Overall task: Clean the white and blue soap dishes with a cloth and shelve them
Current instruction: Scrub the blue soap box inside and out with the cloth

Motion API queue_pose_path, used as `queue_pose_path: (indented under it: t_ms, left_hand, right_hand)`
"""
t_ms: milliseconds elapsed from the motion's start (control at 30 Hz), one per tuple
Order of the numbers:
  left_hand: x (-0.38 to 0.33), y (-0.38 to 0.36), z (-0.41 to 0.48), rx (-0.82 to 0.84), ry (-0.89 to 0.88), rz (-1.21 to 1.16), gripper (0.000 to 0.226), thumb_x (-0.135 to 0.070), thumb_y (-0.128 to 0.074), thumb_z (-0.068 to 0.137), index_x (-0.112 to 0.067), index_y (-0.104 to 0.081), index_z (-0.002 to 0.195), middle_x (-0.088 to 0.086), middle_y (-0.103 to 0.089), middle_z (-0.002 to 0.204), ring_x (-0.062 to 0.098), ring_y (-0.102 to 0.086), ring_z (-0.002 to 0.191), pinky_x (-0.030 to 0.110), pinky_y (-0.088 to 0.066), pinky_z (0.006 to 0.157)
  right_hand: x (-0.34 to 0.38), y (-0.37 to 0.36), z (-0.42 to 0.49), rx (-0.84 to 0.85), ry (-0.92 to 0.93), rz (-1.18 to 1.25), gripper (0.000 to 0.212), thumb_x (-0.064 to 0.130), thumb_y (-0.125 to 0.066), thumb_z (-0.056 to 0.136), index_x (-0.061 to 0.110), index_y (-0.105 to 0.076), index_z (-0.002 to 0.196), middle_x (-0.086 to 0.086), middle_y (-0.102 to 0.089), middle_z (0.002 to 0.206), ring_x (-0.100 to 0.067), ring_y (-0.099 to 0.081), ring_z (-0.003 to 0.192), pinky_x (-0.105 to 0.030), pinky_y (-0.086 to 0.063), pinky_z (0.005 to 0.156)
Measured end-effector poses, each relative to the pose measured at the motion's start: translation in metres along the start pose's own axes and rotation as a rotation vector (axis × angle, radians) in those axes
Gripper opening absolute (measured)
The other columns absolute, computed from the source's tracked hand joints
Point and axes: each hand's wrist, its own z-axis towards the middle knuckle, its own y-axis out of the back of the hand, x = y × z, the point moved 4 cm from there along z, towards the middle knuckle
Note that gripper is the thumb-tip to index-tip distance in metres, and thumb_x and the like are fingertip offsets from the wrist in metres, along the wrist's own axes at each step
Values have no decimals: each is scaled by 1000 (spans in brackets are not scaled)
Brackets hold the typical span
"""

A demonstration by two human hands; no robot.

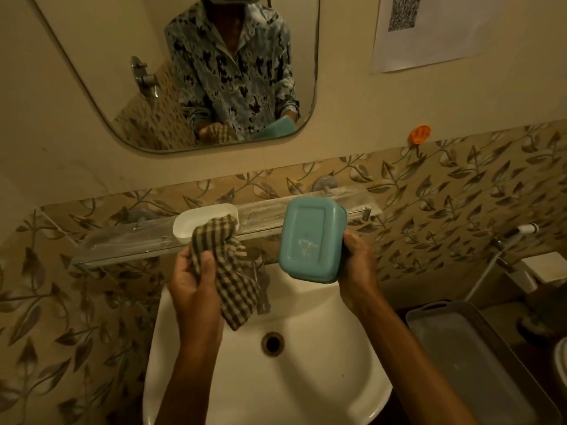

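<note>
Gripping the blue dish (310, 240), underside out, by one edge in the right hand (357, 265) over the sink (306, 378), clutching the cloth (228, 271) in the left hand (190, 283) near the white dish (196, 217) on the shelf (270, 210), liable to lose it under a hard wipe against that one-sided hold.

Dim, warm yellow-brown light tints everything. The sink (322, 378) at 6 o'clock is the brightest surface, with a soft sheen and no hard glare. The lamp is out of view and shadows are soft. The corners at 4 and 8 o'clock sink into dark. Wide-angle distortion bows the shelf (122, 240) and the mirror (129, 41) rim. The cloth (236, 289) check reads clearly. The blue dish (306, 240) looks slightly soft, and the paper (429, 41) at 1 o'clock is grainy.
</note>
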Motion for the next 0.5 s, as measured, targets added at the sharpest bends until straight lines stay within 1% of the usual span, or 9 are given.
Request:
queue_pose_path:
  t_ms: [67, 167, 233, 267, 300, 367, 433, 467, 500]
  left_hand:
    - [-16, 3, -1, 32, -117, 57, 26, -30, -60, 89, -49, -60, 106, -21, -69, 104, 3, -65, 102, 14, -54, 72]
    - [-41, -1, -6, 145, -308, 182, 40, -40, -67, 76, -54, -55, 112, -18, -66, 113, 6, -62, 109, 16, -53, 80]
    - [-56, -4, -8, 220, -453, 300, 48, -38, -66, 77, -50, -50, 120, -3, -58, 126, 16, -57, 118, 29, -54, 90]
    - [-60, -6, -9, 252, -524, 367, 51, -37, -66, 78, -46, -48, 125, 6, -53, 131, 21, -53, 122, 37, -52, 95]
    - [-62, -9, -9, 280, -574, 414, 53, -36, -66, 79, -41, -46, 128, 10, -49, 133, 25, -50, 125, 43, -50, 98]
    - [-62, -15, -11, 332, -599, 426, 55, -35, -65, 80, -34, -45, 132, 11, -49, 131, 27, -50, 124, 48, -49, 98]
    - [-60, -26, -13, 394, -585, 405, 55, -33, -63, 81, -27, -45, 132, 9, -52, 127, 27, -52, 120, 48, -49, 97]
    - [-56, -34, -15, 426, -578, 417, 53, -33, -62, 81, -26, -46, 131, 6, -51, 125, 24, -52, 119, 44, -49, 97]
    - [-52, -43, -16, 458, -574, 451, 51, -33, -61, 80, -27, -47, 129, 4, -48, 125, 18, -49, 121, 36, -48, 99]
  right_hand:
    - [6, 2, -4, 86, -36, 67, 34, 25, -35, 102, 9, -62, 115, -9, -74, 98, -24, -72, 88, -34, -60, 63]
    - [9, 5, -7, 126, -118, 127, 35, 31, -40, 100, 11, -55, 124, -13, -69, 106, -27, -71, 87, -43, -60, 66]
    - [9, 4, -11, 151, -157, 159, 37, 34, -40, 99, 12, -56, 125, -15, -68, 110, -29, -70, 89, -46, -59, 69]
    - [8, 3, -13, 166, -172, 183, 37, 34, -41, 99, 13, -57, 124, -14, -69, 110, -29, -70, 89, -45, -60, 69]
    - [8, 2, -15, 183, -181, 202, 37, 35, -43, 97, 13, -59, 122, -14, -69, 108, -28, -71, 89, -44, -60, 69]
    - [8, 0, -19, 217, -190, 228, 39, 37, -49, 90, 13, -59, 120, -13, -70, 106, -27, -71, 87, -43, -61, 69]
    - [7, -5, -22, 271, -191, 231, 41, 38, -52, 86, 13, -62, 116, -14, -71, 104, -27, -71, 87, -42, -60, 70]
    - [7, -8, -25, 296, -190, 227, 40, 38, -52, 86, 13, -63, 115, -13, -72, 103, -26, -71, 86, -42, -61, 70]
    - [7, -13, -28, 313, -185, 224, 40, 38, -52, 86, 13, -63, 115, -13, -72, 101, -25, -72, 84, -40, -61, 68]
